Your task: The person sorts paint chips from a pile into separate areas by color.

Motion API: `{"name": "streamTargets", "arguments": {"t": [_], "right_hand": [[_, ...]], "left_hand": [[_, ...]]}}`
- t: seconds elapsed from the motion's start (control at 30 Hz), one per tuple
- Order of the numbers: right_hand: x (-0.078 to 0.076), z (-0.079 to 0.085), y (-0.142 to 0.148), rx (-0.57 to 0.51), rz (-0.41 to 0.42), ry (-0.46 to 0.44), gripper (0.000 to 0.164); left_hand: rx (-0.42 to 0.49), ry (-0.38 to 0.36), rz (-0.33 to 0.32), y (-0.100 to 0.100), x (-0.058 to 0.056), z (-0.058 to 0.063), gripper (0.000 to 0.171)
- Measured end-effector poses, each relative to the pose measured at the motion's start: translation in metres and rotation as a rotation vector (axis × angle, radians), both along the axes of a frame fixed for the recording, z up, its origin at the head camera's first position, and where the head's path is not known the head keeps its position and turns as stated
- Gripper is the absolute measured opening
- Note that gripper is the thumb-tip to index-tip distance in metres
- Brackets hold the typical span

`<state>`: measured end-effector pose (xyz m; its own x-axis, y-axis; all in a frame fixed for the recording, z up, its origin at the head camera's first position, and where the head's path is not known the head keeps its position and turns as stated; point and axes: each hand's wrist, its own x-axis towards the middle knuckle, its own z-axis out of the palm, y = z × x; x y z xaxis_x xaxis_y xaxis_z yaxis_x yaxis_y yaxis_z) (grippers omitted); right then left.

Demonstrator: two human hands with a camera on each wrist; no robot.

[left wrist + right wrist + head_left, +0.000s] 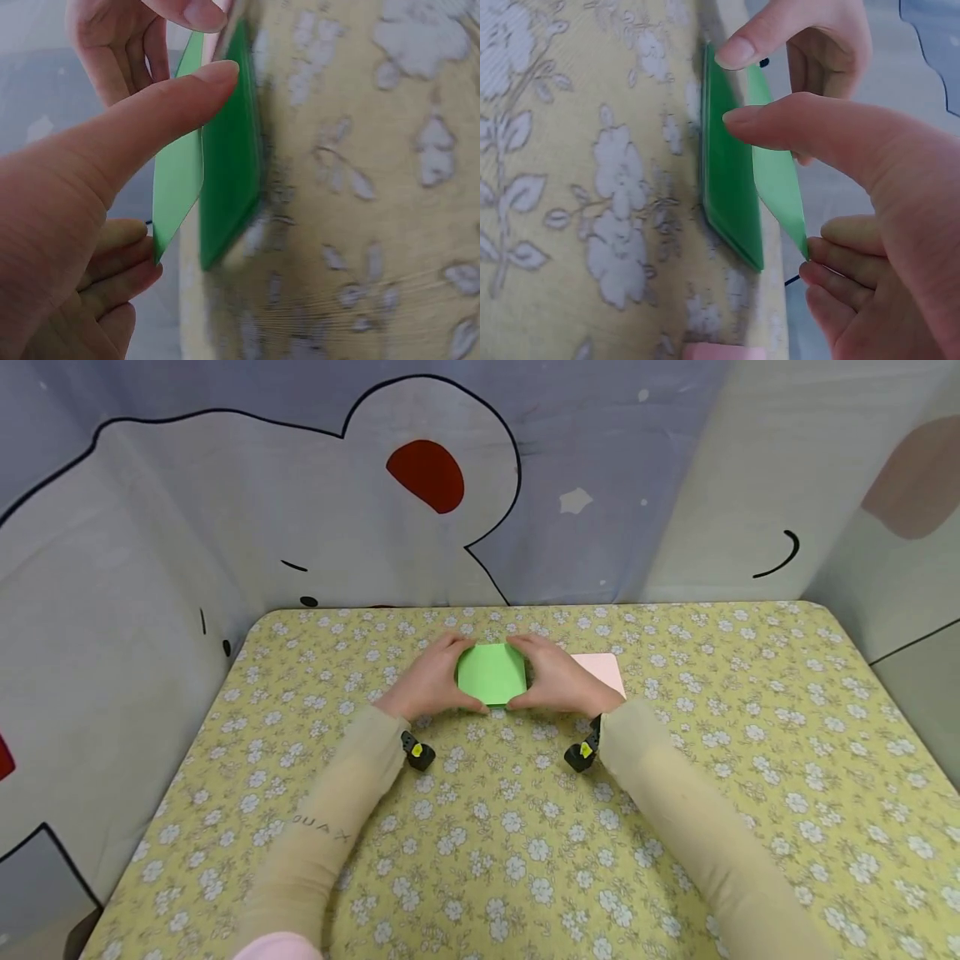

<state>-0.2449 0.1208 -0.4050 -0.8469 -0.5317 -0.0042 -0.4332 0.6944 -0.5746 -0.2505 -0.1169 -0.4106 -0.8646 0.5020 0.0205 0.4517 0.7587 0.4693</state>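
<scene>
A thin light green sheet (491, 673) is held between both hands, a little above the table. My left hand (432, 678) grips its left side, thumb at the near edge and fingers at the far edge. On the right side my right hand (558, 678) grips it the same way. Beneath the sheet lies a flat dark green piece (231, 161), glossy with a layered-looking edge; a gap between the two shows in both wrist views. In the right wrist view, the right thumb (802, 124) reaches across in front of the dark green piece (727, 180).
A pale pink flat piece (603, 668) lies on the table right of the green ones, partly hidden by the right hand. A yellow flowered cloth (510, 827) covers the table. Behind its far edge hangs a printed curtain (600, 460).
</scene>
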Motion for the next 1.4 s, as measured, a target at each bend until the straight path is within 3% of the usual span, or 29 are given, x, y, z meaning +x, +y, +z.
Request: {"name": "streamTargets", "arguments": {"t": [0.3, 0.77, 1.17, 1.4], "right_hand": [[-0.005, -0.012, -0.001, 0.01, 0.003, -0.039, 0.105], [-0.007, -0.016, 0.002, -0.076, 0.003, -0.134, 0.105], [-0.008, -0.018, 0.004, -0.061, 0.01, -0.141, 0.104], [-0.006, -0.011, 0.001, -0.037, 0.008, -0.157, 0.103]], "left_hand": [[-0.027, -0.034, -0.007, 0.0, -0.003, -0.012, 0.11], [0.012, -0.089, 0.018, -0.003, -0.001, -0.014, 0.108], [0.023, -0.097, 0.034, -0.004, 0.001, -0.016, 0.107], [0.018, -0.092, 0.031, -0.005, 0.0, -0.016, 0.106]]}}
